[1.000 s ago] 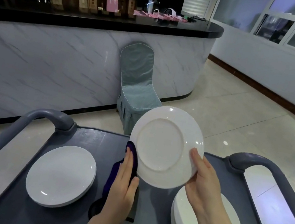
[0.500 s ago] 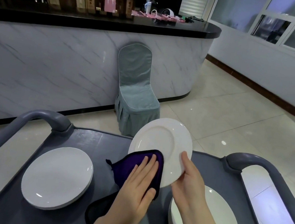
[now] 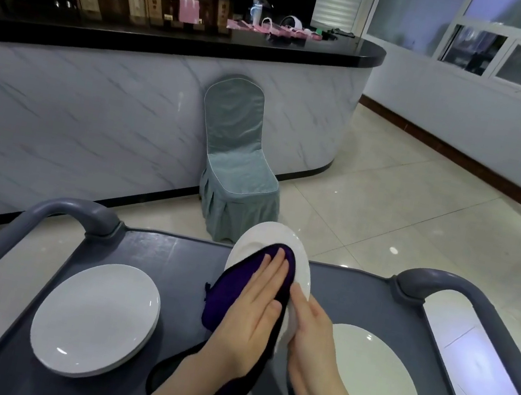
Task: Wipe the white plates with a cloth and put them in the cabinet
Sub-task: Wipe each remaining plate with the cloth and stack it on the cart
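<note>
A white plate (image 3: 300,260) is held tilted on edge over the grey cart top (image 3: 173,251). My right hand (image 3: 308,334) grips its near rim. My left hand (image 3: 251,321) lies flat, fingers straight, pressing a dark purple cloth (image 3: 229,289) against the plate's face. One stack of white plates (image 3: 96,318) lies on the cart at the left. Another stack of white plates (image 3: 382,389) lies at the right, partly behind my right forearm.
The cart has grey curved handles at the left (image 3: 76,210) and right (image 3: 439,281). Beyond it stands a covered grey-green chair (image 3: 237,165) against a marble-fronted bar counter (image 3: 93,112). Tiled floor (image 3: 421,225) spreads to the right.
The plate has turned from facing me to edge-on and come lower. My left hand brought the cloth up from under it and slid it further across the plate's face.
</note>
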### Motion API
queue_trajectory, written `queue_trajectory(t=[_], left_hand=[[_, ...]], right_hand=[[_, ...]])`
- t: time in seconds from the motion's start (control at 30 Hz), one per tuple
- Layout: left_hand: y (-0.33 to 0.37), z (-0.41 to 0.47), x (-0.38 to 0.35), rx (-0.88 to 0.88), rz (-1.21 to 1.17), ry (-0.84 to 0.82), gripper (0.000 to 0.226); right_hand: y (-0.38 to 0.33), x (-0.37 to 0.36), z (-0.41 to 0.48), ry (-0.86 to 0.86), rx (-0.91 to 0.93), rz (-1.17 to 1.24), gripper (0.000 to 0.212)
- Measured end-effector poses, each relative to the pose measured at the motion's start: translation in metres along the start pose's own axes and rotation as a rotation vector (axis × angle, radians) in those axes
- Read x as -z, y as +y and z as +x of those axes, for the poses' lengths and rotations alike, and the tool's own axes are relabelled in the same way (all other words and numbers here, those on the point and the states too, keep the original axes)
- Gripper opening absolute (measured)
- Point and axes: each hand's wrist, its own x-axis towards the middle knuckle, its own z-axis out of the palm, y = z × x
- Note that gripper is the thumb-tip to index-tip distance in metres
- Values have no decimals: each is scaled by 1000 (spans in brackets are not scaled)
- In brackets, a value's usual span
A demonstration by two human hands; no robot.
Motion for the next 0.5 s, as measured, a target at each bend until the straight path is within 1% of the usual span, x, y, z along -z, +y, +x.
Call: queue_trajectory(t=[0.1,0.2,0.27,0.37,0.5], left_hand=[[-1,17,14,36,16,-14,51],[-2,12,17,-42,108,-71,52],[-3,-1,10,-87,129,-115,55],[-6,-9,3,-79,137,-148,56],[-11,8,5,-5,155,-123,55]], right_hand=[[6,2,-4,7,0,-108,22],[3,6,-1,26,-1,-141,19],[-2,12,4,19,3,-101,20],[-5,19,7,1,-20,-3,23],[-1,26,9,5,-47,55,36]])
